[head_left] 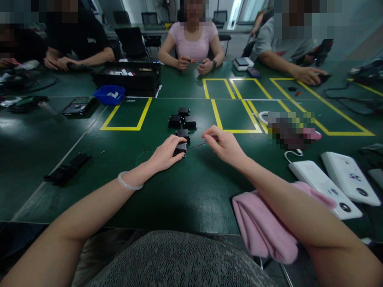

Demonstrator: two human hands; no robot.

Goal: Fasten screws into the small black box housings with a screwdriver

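On the green table, my left hand (168, 152) grips a small black box (180, 149) between thumb and fingers. My right hand (224, 141) is closed on the handle end of a thin screwdriver (196, 146), whose shaft points left to the side of that box. Whether the tip touches a screw is too small to tell. Just beyond the held box lies another black box (182, 134), close to my left fingertips. Farther back several similar boxes (189, 122) sit in a cluster, with small shiny bits at their edges.
Left lie black plastic parts (67, 169) and a blue tray (109, 95) beside a large black bin (128, 79). A pink cloth (263, 223) hangs over the table edge under my right forearm, near white power banks (324, 187). Co-workers sit across, one in a pink shirt (194, 42).
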